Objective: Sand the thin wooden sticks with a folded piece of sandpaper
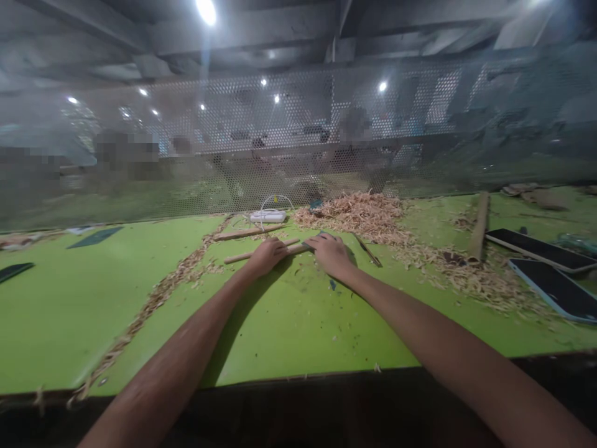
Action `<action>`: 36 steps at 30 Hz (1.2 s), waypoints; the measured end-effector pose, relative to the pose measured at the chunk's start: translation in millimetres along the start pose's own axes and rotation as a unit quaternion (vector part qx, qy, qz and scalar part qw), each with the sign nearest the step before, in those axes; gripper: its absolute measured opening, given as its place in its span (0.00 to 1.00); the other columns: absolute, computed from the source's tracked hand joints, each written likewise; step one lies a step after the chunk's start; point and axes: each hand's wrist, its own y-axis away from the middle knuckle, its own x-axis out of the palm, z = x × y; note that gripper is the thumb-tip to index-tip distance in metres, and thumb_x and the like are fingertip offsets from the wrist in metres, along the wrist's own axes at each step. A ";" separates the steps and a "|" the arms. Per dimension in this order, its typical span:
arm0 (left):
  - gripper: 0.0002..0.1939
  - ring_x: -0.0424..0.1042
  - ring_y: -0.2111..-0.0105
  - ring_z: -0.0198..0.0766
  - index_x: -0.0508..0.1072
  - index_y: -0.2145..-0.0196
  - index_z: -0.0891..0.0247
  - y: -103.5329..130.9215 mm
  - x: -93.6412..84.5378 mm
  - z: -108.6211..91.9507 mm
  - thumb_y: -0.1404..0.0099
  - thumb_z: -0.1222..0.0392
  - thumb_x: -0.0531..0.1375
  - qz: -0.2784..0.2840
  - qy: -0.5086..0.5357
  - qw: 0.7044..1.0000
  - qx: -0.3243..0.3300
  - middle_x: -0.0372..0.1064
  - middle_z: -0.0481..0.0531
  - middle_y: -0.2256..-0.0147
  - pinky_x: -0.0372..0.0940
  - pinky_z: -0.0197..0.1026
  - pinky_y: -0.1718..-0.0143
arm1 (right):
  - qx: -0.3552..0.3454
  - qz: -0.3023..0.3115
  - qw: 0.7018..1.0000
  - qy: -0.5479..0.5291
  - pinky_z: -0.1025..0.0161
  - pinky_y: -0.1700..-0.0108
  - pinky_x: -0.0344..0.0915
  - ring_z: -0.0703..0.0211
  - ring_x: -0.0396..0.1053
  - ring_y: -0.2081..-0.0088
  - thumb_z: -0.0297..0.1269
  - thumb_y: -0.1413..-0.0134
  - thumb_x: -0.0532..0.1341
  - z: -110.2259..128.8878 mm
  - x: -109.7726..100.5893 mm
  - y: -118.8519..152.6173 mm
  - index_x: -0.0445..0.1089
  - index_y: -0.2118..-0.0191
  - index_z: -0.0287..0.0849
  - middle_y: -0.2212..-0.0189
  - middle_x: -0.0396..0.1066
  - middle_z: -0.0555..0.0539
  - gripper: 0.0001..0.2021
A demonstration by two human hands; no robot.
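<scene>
My left hand (267,257) is closed around a thin wooden stick (239,257), which pokes out on both sides of the fingers. The stick lies low over the green tabletop (289,323), slightly slanted. My right hand (332,254) is at the stick's right end, its fingers bent over a thin grey flat piece (311,242); most of that piece is hidden, and I cannot tell its kind. Close to the right hand lies a narrow dark tool (368,251). Behind the left hand rests a longer wooden strip (249,233).
A heap of wood shavings (359,214) spreads rightward; more shavings (158,298) line a seam at left. Behind stand a white power strip (268,216) and a perforated screen (280,143). At right are a wooden slat (479,227) and two phones (541,249), (559,289).
</scene>
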 end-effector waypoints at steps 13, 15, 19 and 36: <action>0.14 0.73 0.63 0.45 0.82 0.68 0.64 -0.5 2.1 -0.1 0.27 0.57 0.60 -0.003 -0.008 1.000 0.004 0.77 0.58 0.66 0.65 0.43 0.59 | 0.014 0.000 1.000 -0.014 0.27 0.27 0.52 0.38 0.61 0.28 0.24 0.27 0.52 -0.7 0.1 1.0 0.70 0.28 0.53 0.29 0.68 0.45 0.29; 0.14 0.73 0.63 0.45 0.82 0.68 0.63 -0.7 2.6 -0.8 0.27 0.57 0.60 -0.009 -0.008 1.000 0.004 0.77 0.58 0.66 0.65 0.43 0.59 | 0.023 -0.005 1.000 -0.013 0.29 0.27 0.54 0.37 0.62 0.29 0.24 0.27 0.51 0.0 -2.2 1.9 0.71 0.29 0.49 0.30 0.70 0.43 0.28; 0.13 0.74 0.64 0.44 0.84 0.64 0.63 0.6 2.9 -2.5 0.27 0.55 0.61 -0.006 0.005 1.000 0.000 0.77 0.57 0.65 0.65 0.42 0.60 | -0.038 0.016 0.999 -0.018 0.30 0.26 0.52 0.41 0.60 0.27 0.25 0.26 0.51 9.9 -1.9 4.5 0.70 0.28 0.51 0.28 0.67 0.46 0.28; 0.15 0.73 0.63 0.44 0.85 0.62 0.64 2.1 3.5 0.8 0.26 0.55 0.60 -0.012 0.018 1.000 0.011 0.76 0.58 0.64 0.65 0.43 0.59 | -0.039 0.018 0.999 -0.019 0.26 0.25 0.48 0.41 0.58 0.26 0.24 0.28 0.53 11.1 1.7 1.0 0.68 0.27 0.60 0.27 0.66 0.50 0.31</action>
